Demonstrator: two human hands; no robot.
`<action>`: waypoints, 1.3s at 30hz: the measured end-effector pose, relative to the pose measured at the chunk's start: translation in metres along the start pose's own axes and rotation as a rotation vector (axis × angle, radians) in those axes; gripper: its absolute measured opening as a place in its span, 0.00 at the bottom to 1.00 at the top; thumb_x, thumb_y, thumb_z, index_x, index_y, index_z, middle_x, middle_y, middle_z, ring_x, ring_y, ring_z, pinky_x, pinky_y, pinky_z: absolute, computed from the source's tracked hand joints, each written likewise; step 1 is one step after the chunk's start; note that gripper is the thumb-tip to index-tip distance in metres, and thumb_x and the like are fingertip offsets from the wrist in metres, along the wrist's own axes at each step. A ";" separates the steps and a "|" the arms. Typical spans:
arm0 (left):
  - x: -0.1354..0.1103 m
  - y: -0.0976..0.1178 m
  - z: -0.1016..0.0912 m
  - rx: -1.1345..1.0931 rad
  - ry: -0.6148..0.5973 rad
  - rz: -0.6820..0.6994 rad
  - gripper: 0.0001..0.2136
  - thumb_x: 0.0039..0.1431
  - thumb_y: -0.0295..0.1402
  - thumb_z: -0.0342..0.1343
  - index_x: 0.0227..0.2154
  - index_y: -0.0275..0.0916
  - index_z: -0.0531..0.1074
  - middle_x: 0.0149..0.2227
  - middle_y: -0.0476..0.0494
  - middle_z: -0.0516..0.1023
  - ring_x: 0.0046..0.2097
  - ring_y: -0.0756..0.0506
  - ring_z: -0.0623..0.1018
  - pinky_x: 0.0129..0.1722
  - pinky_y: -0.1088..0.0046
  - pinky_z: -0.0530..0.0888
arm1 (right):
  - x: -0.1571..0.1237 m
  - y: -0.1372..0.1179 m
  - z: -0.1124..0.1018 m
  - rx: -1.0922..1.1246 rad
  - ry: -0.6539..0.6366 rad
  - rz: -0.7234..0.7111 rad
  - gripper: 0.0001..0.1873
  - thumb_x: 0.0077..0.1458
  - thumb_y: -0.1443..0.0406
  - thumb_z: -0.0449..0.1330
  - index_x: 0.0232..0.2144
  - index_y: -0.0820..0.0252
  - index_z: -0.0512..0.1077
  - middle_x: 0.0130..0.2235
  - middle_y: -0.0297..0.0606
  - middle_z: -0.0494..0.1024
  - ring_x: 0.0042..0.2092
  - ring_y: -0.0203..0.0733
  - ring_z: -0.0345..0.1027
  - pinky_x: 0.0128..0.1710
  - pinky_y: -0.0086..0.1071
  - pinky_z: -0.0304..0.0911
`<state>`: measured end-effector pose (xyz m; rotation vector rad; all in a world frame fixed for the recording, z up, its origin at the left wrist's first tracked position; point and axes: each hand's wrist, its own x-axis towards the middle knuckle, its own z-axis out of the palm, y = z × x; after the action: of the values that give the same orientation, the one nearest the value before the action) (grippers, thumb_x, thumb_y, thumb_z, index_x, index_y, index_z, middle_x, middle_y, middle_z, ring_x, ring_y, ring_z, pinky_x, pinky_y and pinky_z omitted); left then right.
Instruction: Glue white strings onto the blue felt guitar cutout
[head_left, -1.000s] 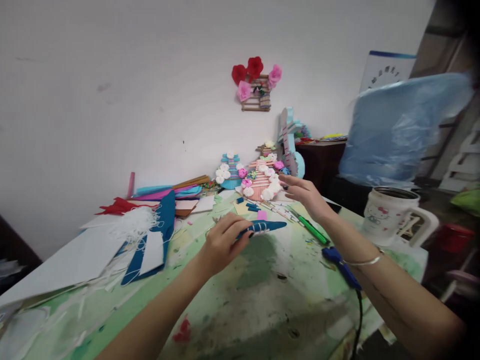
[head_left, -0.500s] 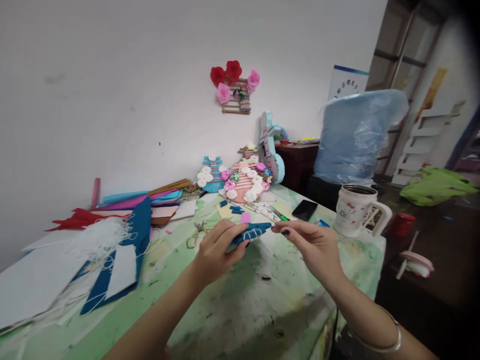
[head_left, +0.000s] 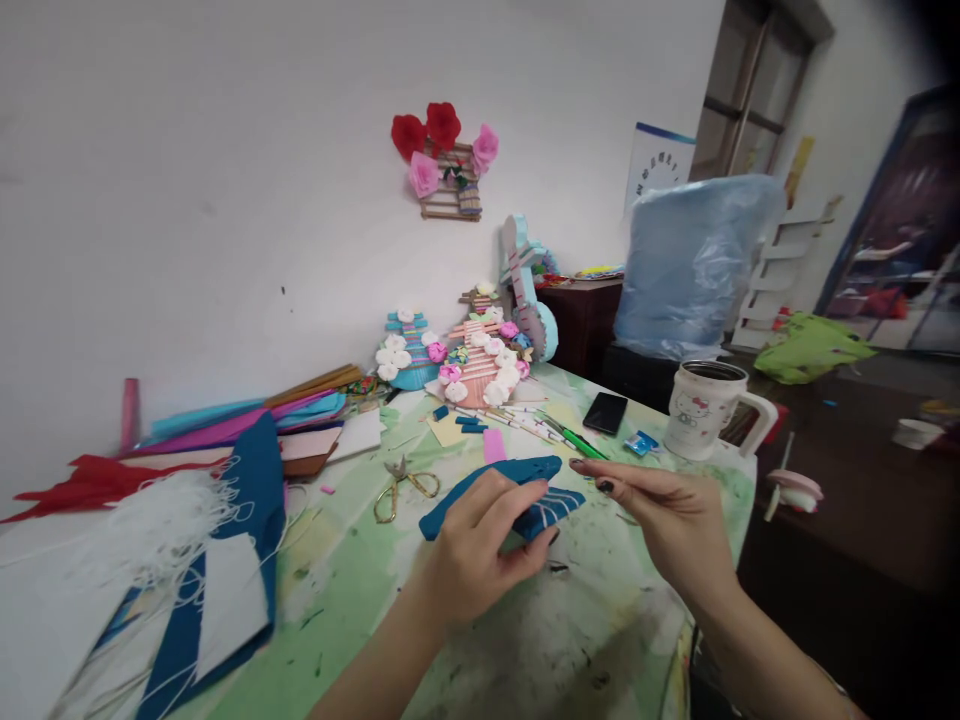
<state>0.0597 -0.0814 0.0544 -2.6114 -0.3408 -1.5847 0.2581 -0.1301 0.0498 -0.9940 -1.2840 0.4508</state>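
Observation:
My left hand [head_left: 480, 550] grips a blue foam leaf shape [head_left: 499, 488] with white string lines on it, thumb under and fingers over, just above the green table [head_left: 360, 590]. Close beside it on the right, my right hand [head_left: 667, 510] has its fingers drawn together near the leaf's right tip; whether it pinches a thread I cannot make out. Gold scissors [head_left: 405, 485] lie on the table to the left of the leaf.
Blue and white foam sheets with loose white string [head_left: 187, 540] lie at the left. Stick-and-flower crafts [head_left: 480, 355] stand by the wall. A phone [head_left: 604, 411], a green pen [head_left: 581, 440] and a white mug [head_left: 705, 408] sit near the table's right edge.
The view has swung to the right. My left hand has turned the blue leaf so more of it shows, and my right hand has stayed close at its right tip.

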 end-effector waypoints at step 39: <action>0.000 -0.008 -0.013 0.106 0.081 0.104 0.07 0.57 0.23 0.56 0.39 0.31 0.71 0.32 0.41 0.75 0.34 0.47 0.75 0.35 0.69 0.76 | -0.043 -0.001 -0.008 0.158 0.162 -0.109 0.19 0.59 0.68 0.56 0.16 0.59 0.66 0.19 0.33 0.65 0.24 0.37 0.59 0.28 0.36 0.55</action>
<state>0.0470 -0.0763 0.0599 -2.4372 -0.2712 -1.5881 0.2538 -0.1661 0.0260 -0.8072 -1.1328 0.3739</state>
